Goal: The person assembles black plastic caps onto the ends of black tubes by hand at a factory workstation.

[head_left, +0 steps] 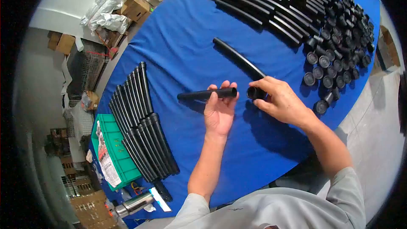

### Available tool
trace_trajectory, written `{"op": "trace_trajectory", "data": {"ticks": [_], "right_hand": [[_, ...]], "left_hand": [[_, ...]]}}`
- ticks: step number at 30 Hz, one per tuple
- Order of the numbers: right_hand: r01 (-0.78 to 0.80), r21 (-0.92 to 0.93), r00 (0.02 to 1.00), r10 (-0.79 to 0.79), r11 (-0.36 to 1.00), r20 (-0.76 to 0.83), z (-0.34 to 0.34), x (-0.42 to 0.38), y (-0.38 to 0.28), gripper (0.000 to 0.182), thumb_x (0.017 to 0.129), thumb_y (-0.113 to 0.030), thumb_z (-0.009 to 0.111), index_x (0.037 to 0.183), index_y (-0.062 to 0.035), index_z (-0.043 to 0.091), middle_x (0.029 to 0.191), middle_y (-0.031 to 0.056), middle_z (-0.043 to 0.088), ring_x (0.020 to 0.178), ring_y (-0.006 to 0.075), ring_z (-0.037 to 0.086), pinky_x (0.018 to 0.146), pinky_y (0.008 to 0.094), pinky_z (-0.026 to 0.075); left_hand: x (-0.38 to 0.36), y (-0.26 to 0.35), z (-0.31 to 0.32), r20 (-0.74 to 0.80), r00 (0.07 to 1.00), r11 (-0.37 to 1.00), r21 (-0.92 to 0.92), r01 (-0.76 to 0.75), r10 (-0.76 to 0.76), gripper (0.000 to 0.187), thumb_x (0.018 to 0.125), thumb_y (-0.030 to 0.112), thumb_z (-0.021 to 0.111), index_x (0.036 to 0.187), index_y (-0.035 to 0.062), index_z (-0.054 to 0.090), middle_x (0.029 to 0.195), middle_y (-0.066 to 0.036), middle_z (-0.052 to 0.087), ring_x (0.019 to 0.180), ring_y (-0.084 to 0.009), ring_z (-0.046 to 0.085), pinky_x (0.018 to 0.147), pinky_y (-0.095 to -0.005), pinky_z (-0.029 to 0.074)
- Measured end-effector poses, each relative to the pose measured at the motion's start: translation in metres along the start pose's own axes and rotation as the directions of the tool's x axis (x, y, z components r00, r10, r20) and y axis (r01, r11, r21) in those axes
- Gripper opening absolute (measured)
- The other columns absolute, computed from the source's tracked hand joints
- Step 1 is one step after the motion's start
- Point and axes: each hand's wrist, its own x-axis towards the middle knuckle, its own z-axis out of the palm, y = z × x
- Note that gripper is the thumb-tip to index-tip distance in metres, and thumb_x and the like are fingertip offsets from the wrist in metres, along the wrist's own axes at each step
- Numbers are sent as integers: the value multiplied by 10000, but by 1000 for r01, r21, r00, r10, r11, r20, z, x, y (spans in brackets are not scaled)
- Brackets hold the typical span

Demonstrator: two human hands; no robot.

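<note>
Over the middle of the blue cloth, my left hand (221,112) grips a black tube (199,95), its open end pointing right. My right hand (277,99) pinches a short black end cap (253,93) with its round opening facing the tube; a small gap separates the two. Just beyond my hands a loose black tube (239,56) lies slantwise on the cloth, its near end partly hidden behind my right hand.
Black tubes (263,2) lie in rows at the far side, with a heap of black caps (335,61) at the right. Capped tubes (148,144) lie at left by a green crate (123,157). A metal cylinder (135,203) sits near the front-left edge of the blue cloth (178,51).
</note>
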Motion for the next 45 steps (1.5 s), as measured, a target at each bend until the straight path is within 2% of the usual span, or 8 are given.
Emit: {"op": "trace_trajectory", "data": {"ticks": [6, 15, 21, 23, 25, 30, 34, 45], "right_hand": [[-20, 37, 999, 19, 999, 37, 13, -7, 0, 392, 902, -131, 681, 1243, 52, 624, 1041, 224, 616, 959, 391, 634, 864, 452, 518], [-240, 211, 971, 230, 948, 70, 13, 3, -12, 283, 913, -145, 699, 1133, 14, 620, 948, 153, 569, 826, 291, 591, 749, 381, 499], [-198, 313, 980, 194, 929, 43, 25, 0, 2, 346, 962, -126, 669, 1268, 16, 592, 1100, 83, 625, 954, 148, 611, 801, 321, 531], [-322, 489, 941, 330, 810, 72, 29, 1, -8, 329, 990, -117, 640, 1284, 23, 591, 1114, 68, 616, 990, 137, 616, 849, 297, 547], [-342, 477, 935, 344, 810, 87, 28, 2, -13, 345, 1002, -101, 623, 1321, 22, 572, 1162, 65, 614, 1032, 127, 618, 878, 275, 543], [-262, 458, 960, 278, 849, 35, 35, 4, -10, 413, 965, -88, 679, 1345, 17, 558, 1223, 67, 620, 1131, 152, 579, 998, 287, 456], [-245, 394, 961, 275, 886, -22, 33, -1, -6, 464, 897, -97, 771, 1316, -12, 589, 1191, 76, 662, 1075, 146, 631, 921, 298, 515], [14, 61, 997, -9, 998, -80, 33, 7, -9, 399, 872, -55, 765, 1244, 6, 634, 1122, 158, 679, 1015, 269, 697, 866, 347, 556]], "left_hand": [[-4, -3, 9, -9, 997, 993, 86, -78, 79, 324, 948, 106, 715, 1245, 143, 592, 1258, -192, 675, 1241, -370, 621, 1097, -539, 505], [-7, -14, 20, 38, 994, 939, 326, -113, 107, 301, 967, 94, 682, 1237, 165, 567, 1269, -208, 671, 1225, -415, 626, 1083, -568, 496], [-4, -17, 18, -24, 992, 951, 290, -111, 123, 278, 968, 26, 655, 1197, 128, 533, 1225, -232, 675, 1188, -398, 649, 1003, -536, 568], [-4, -18, 18, 6, 991, 961, 245, -131, 134, 293, 964, 15, 662, 1198, 131, 529, 1212, -219, 681, 1180, -372, 658, 994, -493, 585], [-4, -18, 19, 2, 990, 961, 242, -136, 140, 297, 963, 8, 662, 1197, 132, 529, 1214, -220, 680, 1179, -365, 661, 994, -483, 586], [-5, -19, 20, -49, 984, 963, 222, -155, 170, 301, 965, 0, 656, 1205, 127, 528, 1212, -221, 679, 1168, -354, 664, 976, -488, 595], [-8, -21, 20, -73, 981, 959, 235, -158, 180, 311, 963, -2, 656, 1209, 141, 529, 1207, -222, 680, 1164, -378, 662, 998, -538, 578], [-10, -18, 22, -96, 981, 964, 221, -146, 171, 252, 972, 30, 656, 1187, 123, 564, 1182, -226, 692, 1134, -383, 682, 943, -498, 620]]}}
